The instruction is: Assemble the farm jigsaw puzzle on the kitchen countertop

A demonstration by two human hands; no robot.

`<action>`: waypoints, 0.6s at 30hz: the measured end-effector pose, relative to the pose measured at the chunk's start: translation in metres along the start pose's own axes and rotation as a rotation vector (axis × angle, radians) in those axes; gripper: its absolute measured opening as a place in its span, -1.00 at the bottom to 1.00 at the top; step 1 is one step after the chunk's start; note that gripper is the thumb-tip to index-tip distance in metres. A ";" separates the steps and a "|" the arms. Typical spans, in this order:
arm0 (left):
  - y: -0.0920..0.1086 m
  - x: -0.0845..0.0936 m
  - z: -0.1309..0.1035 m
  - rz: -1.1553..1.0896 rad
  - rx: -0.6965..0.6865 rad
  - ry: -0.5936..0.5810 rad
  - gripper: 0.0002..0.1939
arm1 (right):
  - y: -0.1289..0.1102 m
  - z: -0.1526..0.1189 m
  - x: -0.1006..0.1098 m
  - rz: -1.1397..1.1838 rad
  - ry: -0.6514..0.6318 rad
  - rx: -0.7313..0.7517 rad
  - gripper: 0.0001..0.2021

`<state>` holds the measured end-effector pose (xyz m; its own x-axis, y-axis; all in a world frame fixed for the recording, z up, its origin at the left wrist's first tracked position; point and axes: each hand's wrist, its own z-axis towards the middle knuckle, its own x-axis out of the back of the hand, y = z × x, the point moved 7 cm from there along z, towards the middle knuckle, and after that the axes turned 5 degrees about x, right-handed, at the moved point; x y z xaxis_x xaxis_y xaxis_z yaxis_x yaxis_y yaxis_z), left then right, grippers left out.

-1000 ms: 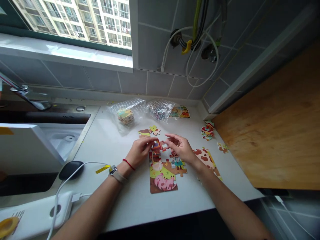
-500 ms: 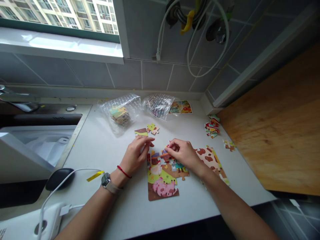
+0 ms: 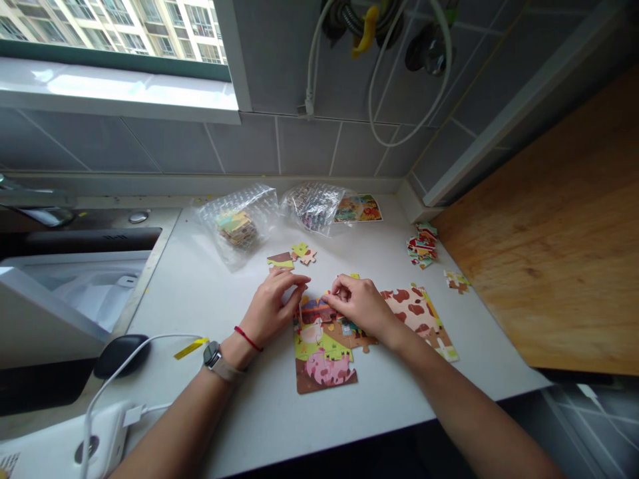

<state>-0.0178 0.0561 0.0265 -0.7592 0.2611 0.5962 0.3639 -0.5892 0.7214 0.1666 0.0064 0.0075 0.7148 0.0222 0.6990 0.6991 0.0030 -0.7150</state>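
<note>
Right at the purple-and-brown upper part of the partly assembled cardboard jigsaw with a white hen and a pink pig point(image 3: 324, 356), the right hand point(image 3: 357, 303) has its thumb and fingertips drawn in close; whether they pinch a piece or only touch it, I cannot tell. The left hand point(image 3: 277, 299) hovers by the jigsaw's upper left corner, thumb and forefinger slightly apart with nothing visible between them. Its wrist wears a red cord bracelet point(image 3: 248, 338) and a grey-strapped watch point(image 3: 212, 356)

The jigsaw lies flat on the white countertop point(image 3: 249, 419), partly covered by the right hand. Just beyond the hands sit a few loose brown, yellow-green and pink pieces point(image 3: 300, 250). Under and beside the right forearm is a joined cream section with brown patches point(image 3: 412, 309); farther right lie a pile of red, white and teal pieces point(image 3: 422, 246) and a small yellow-and-brown cluster point(image 3: 456, 282). Near the wall rest two clear plastic bags of pieces, one on the left point(image 3: 237, 226) and one on the right point(image 3: 314, 207), the latter beside a colourful printed card point(image 3: 369, 208)
</note>
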 end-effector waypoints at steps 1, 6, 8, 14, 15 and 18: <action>0.000 -0.001 0.000 0.007 0.000 -0.007 -0.86 | 0.000 0.000 0.000 -0.030 0.001 -0.008 -0.79; 0.001 -0.004 0.000 0.026 -0.009 -0.059 -0.87 | -0.001 -0.001 0.004 -0.005 0.056 0.000 -0.74; 0.000 -0.004 0.000 0.022 -0.012 -0.068 -0.88 | 0.001 -0.001 0.010 0.082 0.131 0.003 -0.71; -0.001 -0.012 -0.001 0.045 -0.041 -0.156 -0.72 | 0.014 0.003 0.026 0.123 0.182 -0.051 -0.71; -0.001 -0.014 -0.002 0.063 -0.047 -0.173 -0.68 | 0.016 0.004 0.024 0.104 0.116 -0.059 -0.74; -0.001 -0.018 -0.004 0.106 -0.059 -0.202 -0.70 | 0.018 0.004 0.019 0.035 -0.081 -0.062 -0.82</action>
<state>-0.0068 0.0488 0.0141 -0.5925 0.3395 0.7305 0.3995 -0.6637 0.6324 0.1923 0.0107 0.0077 0.7370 0.1023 0.6681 0.6751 -0.0612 -0.7352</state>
